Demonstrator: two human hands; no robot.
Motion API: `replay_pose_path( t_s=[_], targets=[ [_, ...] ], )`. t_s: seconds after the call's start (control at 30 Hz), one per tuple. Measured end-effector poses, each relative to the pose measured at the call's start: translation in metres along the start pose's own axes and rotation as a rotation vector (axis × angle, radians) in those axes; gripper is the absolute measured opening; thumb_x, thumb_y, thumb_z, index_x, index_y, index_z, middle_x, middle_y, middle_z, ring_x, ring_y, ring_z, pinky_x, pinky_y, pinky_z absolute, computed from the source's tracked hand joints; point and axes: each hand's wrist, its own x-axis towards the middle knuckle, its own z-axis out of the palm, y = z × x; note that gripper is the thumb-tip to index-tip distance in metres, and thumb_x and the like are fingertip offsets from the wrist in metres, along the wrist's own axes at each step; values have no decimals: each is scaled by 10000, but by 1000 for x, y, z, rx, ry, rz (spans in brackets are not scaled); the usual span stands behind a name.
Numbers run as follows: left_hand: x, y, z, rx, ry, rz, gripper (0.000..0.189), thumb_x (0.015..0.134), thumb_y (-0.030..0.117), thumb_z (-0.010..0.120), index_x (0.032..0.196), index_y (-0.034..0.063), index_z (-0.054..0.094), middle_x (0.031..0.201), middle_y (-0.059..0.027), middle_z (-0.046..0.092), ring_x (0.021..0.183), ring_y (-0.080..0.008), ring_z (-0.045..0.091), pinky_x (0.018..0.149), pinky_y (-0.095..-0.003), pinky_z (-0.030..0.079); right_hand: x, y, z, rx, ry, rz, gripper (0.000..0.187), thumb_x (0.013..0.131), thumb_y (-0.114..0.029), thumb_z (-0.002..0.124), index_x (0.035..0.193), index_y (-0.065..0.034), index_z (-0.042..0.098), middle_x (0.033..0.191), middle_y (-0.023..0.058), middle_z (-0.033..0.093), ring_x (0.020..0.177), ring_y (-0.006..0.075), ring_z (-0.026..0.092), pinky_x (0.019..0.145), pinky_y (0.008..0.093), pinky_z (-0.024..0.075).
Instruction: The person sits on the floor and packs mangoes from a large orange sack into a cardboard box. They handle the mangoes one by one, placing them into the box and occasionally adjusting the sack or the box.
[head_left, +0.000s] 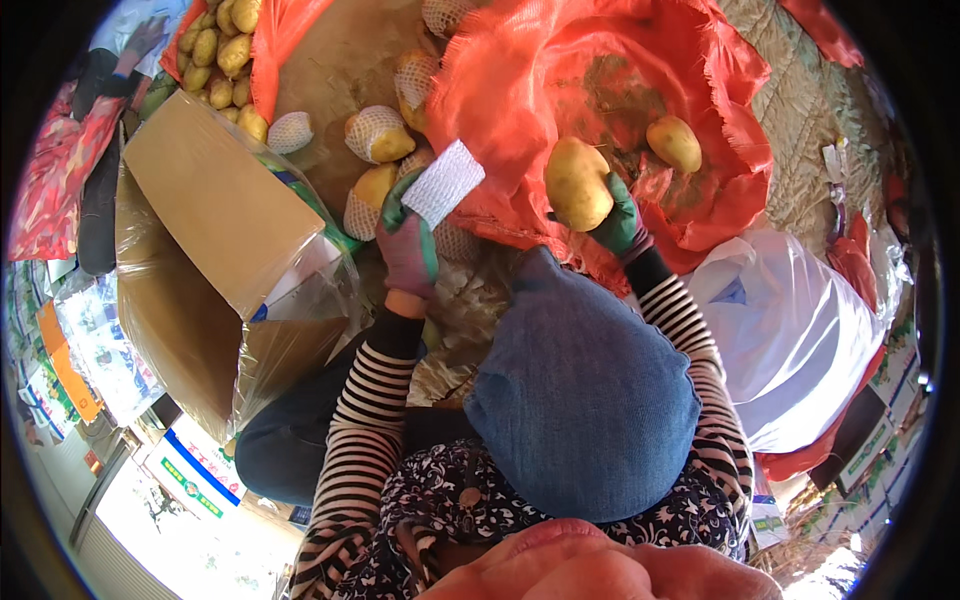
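My left hand (409, 240), in a green and purple glove, grips a flat white foam net sleeve (444, 184). In my gloved right hand (621, 221) is a large potato (578, 184), held over the near part of an open red woven sack (502, 97). A smaller potato (673, 144) lies inside that sack. Left of the sack, several potatoes in foam nets (379, 134) lie on the ground beyond my left hand. One small netted potato (290, 133) lies apart from them, near the cardboard box.
An open cardboard box (225, 202) lined with clear plastic stands at the left. Behind it a red sack holds bare potatoes (225, 56). A stuffed white plastic bag (787, 337) is at my right. Another person's gloved hand (142, 41) shows at the far left.
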Motion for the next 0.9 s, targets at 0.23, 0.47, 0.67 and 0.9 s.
replay_pose_path(
  t_s=[0.23,0.47,0.67,0.9],
  targets=[
    [-20,34,64,973,-200,878,627,701,62,645,1317,53,529,1154,-167,539,1013,-339,542,880,-450,466,21,33,85,-199,39,-410,623,932,-181,615,1468,-74,317,1392,127,463,1247,231,490,1025,399,436],
    [-11,22,79,808,-103,685,647,654,72,707,1283,103,559,1049,-179,531,962,-377,534,818,-451,466,14,34,115,-893,42,-491,1029,737,-25,725,1535,-101,80,1403,98,382,1227,194,450,1017,327,412],
    [-27,13,76,560,-261,553,467,690,-2,660,1152,71,657,954,-130,550,884,-321,573,764,-373,490,13,47,100,-573,33,-448,928,748,-275,822,1469,-36,288,1362,143,484,1226,239,502,1028,355,429],
    [-16,18,34,-14,-184,73,364,820,-29,533,1176,5,602,978,-59,614,862,-185,606,807,-315,502,13,32,103,-853,130,-393,779,680,-97,800,1380,-60,460,1348,116,498,1220,234,523,994,367,466]
  ],
)
